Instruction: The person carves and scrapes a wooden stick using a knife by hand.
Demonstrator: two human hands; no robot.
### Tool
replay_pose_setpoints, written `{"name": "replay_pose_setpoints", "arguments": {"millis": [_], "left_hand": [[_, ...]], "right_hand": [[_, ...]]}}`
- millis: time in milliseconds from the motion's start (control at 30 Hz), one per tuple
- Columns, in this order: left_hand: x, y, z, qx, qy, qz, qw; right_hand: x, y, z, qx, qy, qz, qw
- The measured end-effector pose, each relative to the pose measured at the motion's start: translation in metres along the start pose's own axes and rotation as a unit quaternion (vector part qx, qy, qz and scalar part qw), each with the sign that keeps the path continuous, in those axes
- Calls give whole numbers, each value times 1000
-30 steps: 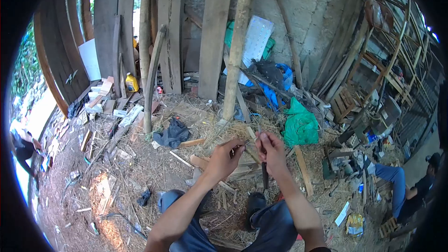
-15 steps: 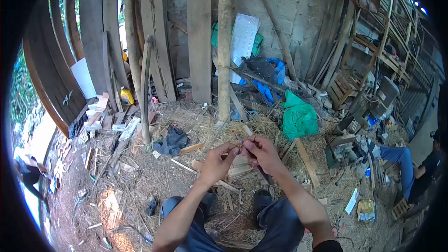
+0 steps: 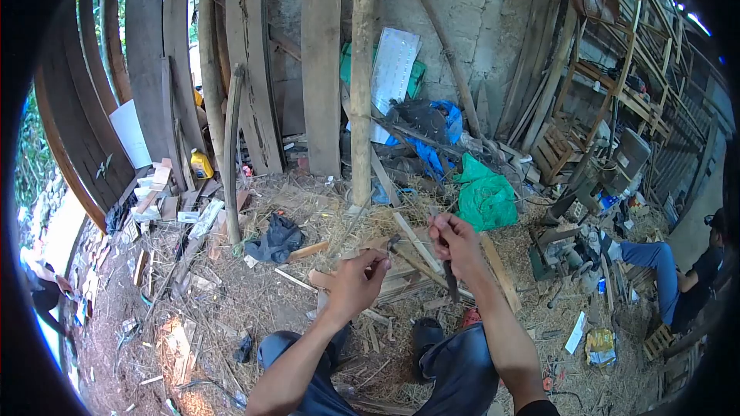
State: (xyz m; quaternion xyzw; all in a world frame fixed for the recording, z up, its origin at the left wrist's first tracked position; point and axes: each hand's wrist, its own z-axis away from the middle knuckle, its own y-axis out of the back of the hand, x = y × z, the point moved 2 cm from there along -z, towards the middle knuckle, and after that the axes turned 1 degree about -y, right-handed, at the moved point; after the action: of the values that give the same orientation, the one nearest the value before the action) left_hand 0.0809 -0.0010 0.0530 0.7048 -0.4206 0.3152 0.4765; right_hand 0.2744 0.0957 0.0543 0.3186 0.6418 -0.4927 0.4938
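In the middle of the view my left hand [image 3: 361, 281] is closed, thumb against fingers, on a small dark piece [image 3: 394, 241] that pokes out at the fingertips. Its kind is too small to make out. To the right, and apart from it, my right hand [image 3: 458, 246] is closed around a slim, dark, knife-like tool [image 3: 451, 281]. One dark end hangs below the palm, and a thin greyish tip shows above the fingers. Both hands are above wood pieces lying on the ground in front of my knees.
A wooden post [image 3: 361, 92] stands ahead. Near it lie a green plastic bag [image 3: 486, 196], a black cloth or bag [image 3: 276, 239] and wood offcuts [image 3: 501, 270]. A yellow bottle [image 3: 201, 163] stands left. Another person [image 3: 682, 277] sits at far right; someone else is partly visible at far left.
My hands were together at the fingertips and are now apart. The right hand has moved right and up, the left slightly down. The view has shifted a little.
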Motion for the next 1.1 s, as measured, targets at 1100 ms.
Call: {"name": "replay_pose_setpoints", "arguments": {"millis": [1100], "left_hand": [[-21,30,0,34,60,5,998]], "right_hand": [[8,21,-10,75,5,-1,997]]}}
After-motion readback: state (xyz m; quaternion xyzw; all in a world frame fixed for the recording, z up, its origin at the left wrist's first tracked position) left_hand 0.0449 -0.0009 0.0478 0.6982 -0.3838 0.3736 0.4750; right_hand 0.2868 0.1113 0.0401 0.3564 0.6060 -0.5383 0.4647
